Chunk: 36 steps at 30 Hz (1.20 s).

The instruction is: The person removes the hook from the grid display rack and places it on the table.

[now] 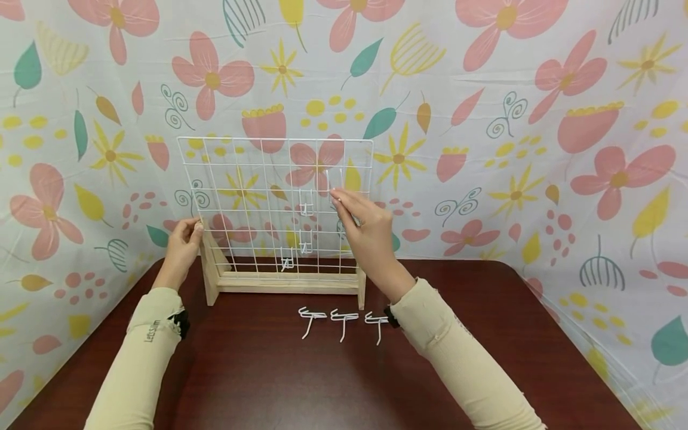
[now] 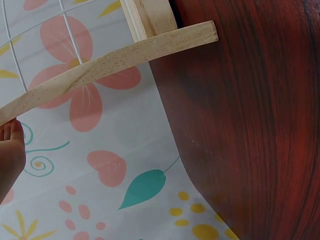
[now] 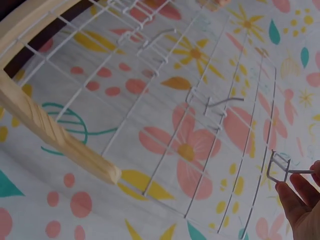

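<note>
Flower-printed cloth (image 1: pixel 424 83) hung behind a red-brown table (image 1: pixel 231 364), where the right hand (image 1: pixel 369 230) pinched a white wire hook (image 3: pixel 288 171) by its prong (image 3: pixel 301 172), apparently leaving the bracket (image 3: pixel 270 165) free. Left of it hung three matching hooks (image 1: pixel 305 245) on a white wire grid (image 1: pixel 274 210), below lay three loose hooks (image 1: pixel 344 316), and the left hand (image 1: pixel 181 246) gripped the pale wooden stand (image 1: pixel 290 284), seemingly for steadiness.

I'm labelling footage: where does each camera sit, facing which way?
On head: faces forward and down at the white wire grid; left hand, right hand, cream sleeves show.
On left wrist: faces the pale wooden upright; left hand shows.
On right wrist: faces the grid; right hand pinching a white wire hook shows.
Head and right wrist share the grid.
</note>
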Tool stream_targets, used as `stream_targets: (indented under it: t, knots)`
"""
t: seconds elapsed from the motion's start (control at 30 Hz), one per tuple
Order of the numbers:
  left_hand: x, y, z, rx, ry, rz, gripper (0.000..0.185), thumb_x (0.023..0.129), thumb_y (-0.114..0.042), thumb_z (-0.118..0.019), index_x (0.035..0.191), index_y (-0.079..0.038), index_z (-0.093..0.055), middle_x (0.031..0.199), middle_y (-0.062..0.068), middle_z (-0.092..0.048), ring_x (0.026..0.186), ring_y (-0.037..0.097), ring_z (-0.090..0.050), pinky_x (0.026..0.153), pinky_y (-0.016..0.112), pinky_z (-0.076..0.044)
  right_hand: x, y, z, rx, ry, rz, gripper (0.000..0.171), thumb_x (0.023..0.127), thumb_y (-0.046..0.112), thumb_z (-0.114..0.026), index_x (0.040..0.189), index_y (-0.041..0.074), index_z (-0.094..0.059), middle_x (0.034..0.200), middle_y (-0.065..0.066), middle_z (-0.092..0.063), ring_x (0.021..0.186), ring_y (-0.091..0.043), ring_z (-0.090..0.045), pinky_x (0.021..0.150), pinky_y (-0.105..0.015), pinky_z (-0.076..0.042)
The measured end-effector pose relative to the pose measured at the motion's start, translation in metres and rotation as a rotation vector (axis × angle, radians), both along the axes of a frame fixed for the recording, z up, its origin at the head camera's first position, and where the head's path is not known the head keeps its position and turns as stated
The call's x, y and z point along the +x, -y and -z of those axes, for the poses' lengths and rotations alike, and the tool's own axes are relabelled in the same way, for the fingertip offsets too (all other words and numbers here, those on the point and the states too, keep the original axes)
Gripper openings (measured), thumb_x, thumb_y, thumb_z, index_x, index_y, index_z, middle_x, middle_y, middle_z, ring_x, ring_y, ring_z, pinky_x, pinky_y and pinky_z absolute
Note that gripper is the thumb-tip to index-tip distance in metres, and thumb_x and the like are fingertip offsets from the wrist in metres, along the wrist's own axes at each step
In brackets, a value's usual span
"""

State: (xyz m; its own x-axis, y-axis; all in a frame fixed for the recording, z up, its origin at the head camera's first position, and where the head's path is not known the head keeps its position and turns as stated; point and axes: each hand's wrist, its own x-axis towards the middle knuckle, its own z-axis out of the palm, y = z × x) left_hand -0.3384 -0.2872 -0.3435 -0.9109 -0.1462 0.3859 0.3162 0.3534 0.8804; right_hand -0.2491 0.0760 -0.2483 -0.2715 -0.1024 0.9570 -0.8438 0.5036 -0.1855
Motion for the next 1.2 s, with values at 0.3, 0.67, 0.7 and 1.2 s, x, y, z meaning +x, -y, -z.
stream_targets:
  t: [0.3, 0.67, 0.7, 1.2]
  knots:
    - [0.001, 0.000, 0.000, -0.002, 0.007, 0.000, 0.046, 0.104, -0.023, -0.039, 0.138, 0.007, -0.038, 0.134, 0.022, -0.043, 0.100, -0.005, -0.041, 0.083, 0.007, -0.036, 0.003, 0.008, 0.022, 0.021, 0.022, 0.003, 0.020, 0.091, 0.002, -0.064, 0.110, -0.003, -0.071, 0.109, -0.017, -0.069, 0.102, -0.026, -0.066, 0.086, -0.026, -0.052]
    - [-0.002, 0.001, 0.000, -0.010, 0.020, -0.003, 0.047, 0.104, -0.026, -0.039, 0.139, 0.006, -0.038, 0.134, 0.018, -0.044, 0.105, -0.002, -0.042, 0.084, 0.008, -0.037, 0.006, 0.022, 0.045, 0.094, 0.024, 0.004, 0.024, 0.088, -0.003, -0.067, 0.112, -0.002, -0.070, 0.111, -0.017, -0.068, 0.105, -0.027, -0.064, 0.090, -0.026, -0.050]
    - [-0.002, 0.002, 0.000, -0.005, 0.023, -0.005, 0.047, 0.104, -0.026, -0.039, 0.139, 0.006, -0.038, 0.133, 0.018, -0.044, 0.105, -0.001, -0.042, 0.085, 0.008, -0.037, 0.007, 0.023, 0.048, 0.103, 0.023, 0.003, 0.025, 0.087, -0.003, -0.067, 0.112, -0.001, -0.070, 0.111, -0.017, -0.068, 0.104, -0.027, -0.064, 0.090, -0.027, -0.050]
    - [-0.001, 0.001, 0.000, -0.002, 0.015, -0.018, 0.045, 0.104, -0.024, -0.040, 0.139, 0.005, -0.040, 0.135, 0.023, -0.045, 0.097, -0.007, -0.042, 0.082, 0.008, -0.038, 0.015, 0.039, 0.075, 0.139, 0.045, -0.027, 0.026, 0.086, -0.003, -0.069, 0.111, 0.001, -0.071, 0.111, -0.015, -0.068, 0.106, -0.027, -0.063, 0.093, -0.026, -0.048]
